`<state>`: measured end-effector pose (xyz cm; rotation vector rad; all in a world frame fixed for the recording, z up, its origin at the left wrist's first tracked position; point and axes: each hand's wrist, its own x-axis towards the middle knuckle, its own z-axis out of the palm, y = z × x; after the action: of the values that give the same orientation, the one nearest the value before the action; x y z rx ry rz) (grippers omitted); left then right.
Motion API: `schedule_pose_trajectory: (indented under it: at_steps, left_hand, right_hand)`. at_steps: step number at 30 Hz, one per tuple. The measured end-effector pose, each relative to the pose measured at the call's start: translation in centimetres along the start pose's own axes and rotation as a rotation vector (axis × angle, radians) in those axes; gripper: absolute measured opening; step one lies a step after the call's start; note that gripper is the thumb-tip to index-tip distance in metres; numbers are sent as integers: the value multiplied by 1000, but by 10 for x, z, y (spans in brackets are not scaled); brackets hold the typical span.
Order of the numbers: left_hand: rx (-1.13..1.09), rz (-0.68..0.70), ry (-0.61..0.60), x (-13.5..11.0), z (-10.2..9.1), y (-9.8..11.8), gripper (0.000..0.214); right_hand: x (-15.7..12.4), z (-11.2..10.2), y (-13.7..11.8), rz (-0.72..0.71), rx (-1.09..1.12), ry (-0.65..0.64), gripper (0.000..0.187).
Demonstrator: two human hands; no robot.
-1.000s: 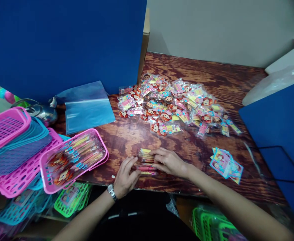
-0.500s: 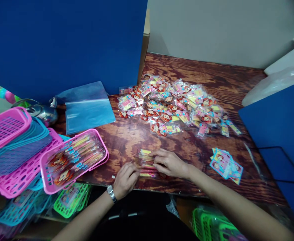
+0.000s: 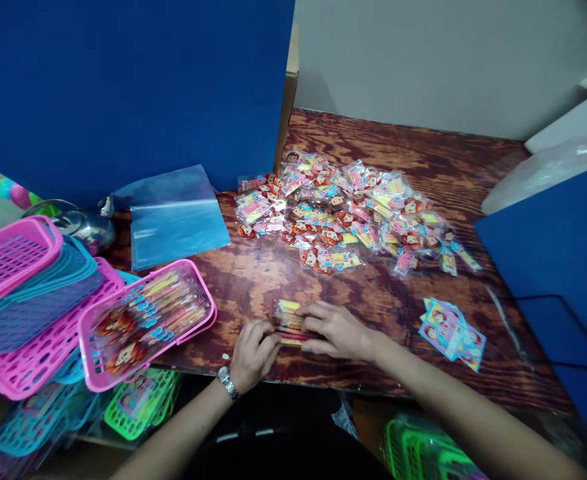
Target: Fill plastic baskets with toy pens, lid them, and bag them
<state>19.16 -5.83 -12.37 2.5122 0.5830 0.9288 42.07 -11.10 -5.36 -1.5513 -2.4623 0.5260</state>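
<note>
A row of small clear packets [image 3: 289, 321] with thin yellow and pink sticks inside lies on the table near its front edge, between my two hands. My left hand [image 3: 254, 353], with a metal-banded watch at the wrist, has its fingers curled against the packets' left end. From the other side, my right hand [image 3: 336, 331] grips their right end, its fingers bent over and partly hiding them. Beyond the hands spreads a heap of similar packets [image 3: 333, 207] printed with a red-haired cartoon figure. One packet [image 3: 331, 259] lies at the near side of that heap.
A pink basket [image 3: 212, 303] filled with larger packets stands at left, beside stacked pink and blue baskets [image 3: 18, 263]. A clear plastic bag [image 3: 178, 227] lies behind it. Printed cards [image 3: 451, 333] lie at right. Blue panels [image 3: 563, 267] flank the table; green baskets [image 3: 418, 453] are below.
My right hand has shifted slightly left and its fingers have closed further over the packets. My left hand has turned slightly, its fingers nearer the packets' end.
</note>
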Motion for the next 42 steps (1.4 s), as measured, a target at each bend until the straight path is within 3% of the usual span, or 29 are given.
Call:
schedule_pose_trajectory:
  at_steps: [4,6,8,11,13,16,18,20,23,27,30,34,37,40,42]
  left_hand:
    - [-5,-94,50,6,5,-5,50]
    - [-76,-99,-60,15,8,-10,74]
    - [-171,-50,-193,24,9,-17,82]
    - [-256,33,-270,34,8,-22,70]
    - [-259,50,-251,35,8,-23,59]
    - [-234,52,-232,35,9,-21,49]
    - [-212,60,-229,37,10,-21,46]
    - [-188,62,-219,39,10,-23,45]
    - [-152,36,-180,40,10,-26,43]
    - [-129,14,-148,34,12,-29,43]
    - [-121,6,-134,30,14,-28,43]
    - [-133,7,-129,31,14,-26,45]
    - [-147,15,-120,32,13,-25,46]
    - [-149,11,-130,32,13,-25,47]
    - [-152,1,-145,32,12,-25,48]
  right_hand:
    - [3,1,-6,15,-10,-53,31]
    - [5,2,-9,14,8,-51,29]
    - [7,1,-8,-8,50,-55,31]
    - [8,-6,10,-8,162,-40,38]
    - [7,-12,37,140,141,37,37]
    - [6,-21,87,508,-125,143,35]
    - [8,-25,113,598,-225,132,41]
    - [12,-26,126,596,-256,82,52]
    - [20,-25,122,582,-300,4,55]
    - [29,-28,102,601,-314,-22,28]
    - [30,-34,90,702,-306,33,39]
    - [33,-38,81,746,-106,95,48]
    - [39,-35,80,637,-262,40,50]
    - [50,-29,84,263,-480,-71,58]
    - [59,-26,87,41,-560,-117,51]
